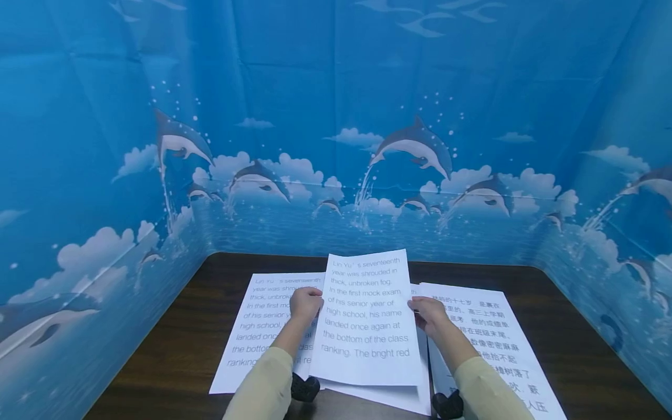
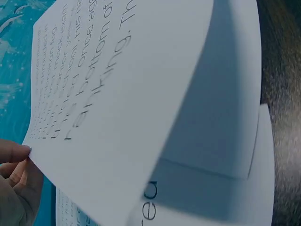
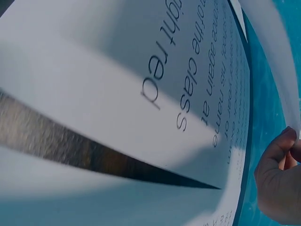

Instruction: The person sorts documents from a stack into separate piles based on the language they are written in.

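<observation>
Between my two hands a sheet of paper (image 1: 367,318) with large English print is held above the table, tilted so its text faces me. My left hand (image 1: 306,304) pinches its left edge between thumb and fingers; the left wrist view shows the thumb (image 2: 19,153) on the paper's edge. On the opposite edge my right hand (image 1: 429,315) pinches the sheet, also seen in the right wrist view. Under it lie a left English sheet (image 1: 238,332) and another English sheet (image 1: 420,396), mostly covered. A sheet with Chinese print (image 1: 504,332) lies at the right, partly behind my right forearm.
The papers lie on a dark brown wooden table (image 1: 173,326). A blue curtain (image 1: 315,105) printed with dolphins and clouds stands around its back and sides. Black wrist devices (image 1: 305,387) sit beneath both sleeves.
</observation>
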Available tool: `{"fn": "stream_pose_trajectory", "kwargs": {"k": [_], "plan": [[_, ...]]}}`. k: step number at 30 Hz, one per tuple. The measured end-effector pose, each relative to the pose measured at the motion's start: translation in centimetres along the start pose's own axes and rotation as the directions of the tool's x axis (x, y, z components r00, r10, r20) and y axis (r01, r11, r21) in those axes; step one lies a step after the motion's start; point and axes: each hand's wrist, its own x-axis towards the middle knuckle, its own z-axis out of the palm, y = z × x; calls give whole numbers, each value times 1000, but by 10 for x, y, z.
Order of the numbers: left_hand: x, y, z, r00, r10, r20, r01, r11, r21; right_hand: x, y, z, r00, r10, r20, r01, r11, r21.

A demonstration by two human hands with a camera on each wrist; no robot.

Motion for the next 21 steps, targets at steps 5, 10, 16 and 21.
{"fn": "stream_pose_trajectory", "kwargs": {"k": [5, 10, 16, 21], "plan": [[0, -1, -10, 1000, -28, -14, 28, 1000, -7, 0, -2, 6, 1000, 1, 19, -1, 1000, 4], [1, -2, -20, 998, -52, -32, 52, 999, -7, 1, -3, 14, 999, 9, 33, -8, 1000, -7], [1, -5, -35, 995, -88, -45, 88, 996, -15, -3, -3, 29, 999, 16, 43, -14, 1000, -27], [2, -11, -53, 994, -87, -60, 86, 996, -15, -7, -7, 45, 998, 6, 66, -2, 999, -53]]}}
